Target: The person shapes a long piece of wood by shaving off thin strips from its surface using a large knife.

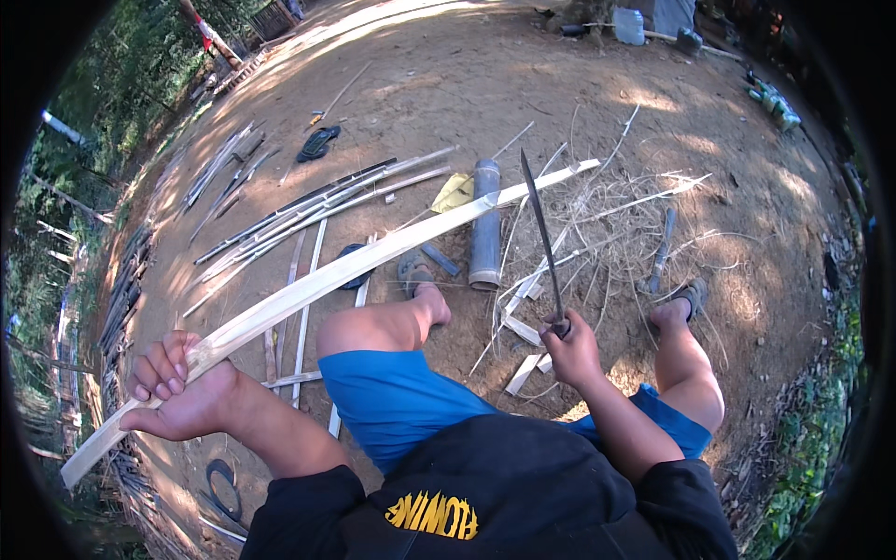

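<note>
My left hand is closed round the lower part of a long, pale split bamboo strip. The strip slants up to the right, and its far part crosses over a thick grey bamboo tube on the ground. In my right hand is the handle of a machete, its long dark blade pointing up and away. The blade crosses the strip near its far end in this view; whether they touch I cannot tell. Below the machete, short pale offcuts lie on the dirt.
Thin shavings are heaped right of the tube, near a dark long-handled tool. Left lie several split bamboo lengths. A yellow piece rests beside the tube. Farther off are a dark sandal-like item and a plastic jug.
</note>
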The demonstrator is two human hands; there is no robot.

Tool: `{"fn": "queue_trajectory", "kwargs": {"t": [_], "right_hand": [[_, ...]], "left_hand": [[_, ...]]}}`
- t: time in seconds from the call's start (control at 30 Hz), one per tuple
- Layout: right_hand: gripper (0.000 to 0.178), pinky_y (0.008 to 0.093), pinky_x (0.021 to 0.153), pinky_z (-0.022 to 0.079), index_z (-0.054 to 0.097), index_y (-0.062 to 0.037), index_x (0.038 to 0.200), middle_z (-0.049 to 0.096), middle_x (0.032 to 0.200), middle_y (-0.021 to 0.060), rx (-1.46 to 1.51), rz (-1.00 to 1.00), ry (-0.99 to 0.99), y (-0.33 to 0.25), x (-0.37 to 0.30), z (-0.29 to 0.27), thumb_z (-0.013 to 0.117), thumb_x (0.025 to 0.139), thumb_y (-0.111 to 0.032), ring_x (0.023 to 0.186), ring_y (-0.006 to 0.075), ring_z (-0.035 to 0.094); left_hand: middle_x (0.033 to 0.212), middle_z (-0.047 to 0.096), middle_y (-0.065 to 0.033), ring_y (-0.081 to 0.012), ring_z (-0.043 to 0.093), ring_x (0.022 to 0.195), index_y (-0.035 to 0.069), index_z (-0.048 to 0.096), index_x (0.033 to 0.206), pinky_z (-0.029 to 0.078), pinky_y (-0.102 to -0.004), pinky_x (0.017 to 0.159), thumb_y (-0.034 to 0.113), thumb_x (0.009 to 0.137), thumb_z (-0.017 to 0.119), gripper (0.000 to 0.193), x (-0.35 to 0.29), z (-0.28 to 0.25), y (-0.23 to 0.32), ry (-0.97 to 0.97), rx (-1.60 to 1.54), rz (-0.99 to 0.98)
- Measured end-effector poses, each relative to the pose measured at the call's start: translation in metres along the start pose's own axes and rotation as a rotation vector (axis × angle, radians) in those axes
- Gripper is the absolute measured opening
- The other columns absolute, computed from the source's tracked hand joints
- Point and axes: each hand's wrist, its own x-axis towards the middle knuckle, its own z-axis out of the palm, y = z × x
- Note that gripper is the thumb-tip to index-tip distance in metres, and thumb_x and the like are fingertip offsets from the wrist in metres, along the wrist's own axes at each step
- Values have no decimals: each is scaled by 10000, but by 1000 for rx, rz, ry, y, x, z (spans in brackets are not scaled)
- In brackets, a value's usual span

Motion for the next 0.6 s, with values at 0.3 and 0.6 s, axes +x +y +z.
{"fn": "queue_trajectory", "kwargs": {"t": [0.3, 0.6], "right_hand": [[308, 379, 719, 520, 583, -3, 1066, 696, 841, 160, -79, -145, 113, -37, -1, -5, 715, 849, -177, 779, 292, 689], [257, 463, 697, 503, 597, -29, 1000, 662, 838, 197, -207, -346, -11, -97, -16, 9, 690, 847, -213, 793, 392, 656]], "left_hand": [[569, 330, 34, -79, 317, 468, 143, 445, 714, 253, -237, 468, 757, 890, 385, 642, -51, 54, -74, 27, -97, 71], [583, 371, 31, -75, 361, 452, 136, 448, 802, 286, -227, 486, 644, 938, 460, 526, -76, 69, -72, -306, -215, -89]]}}
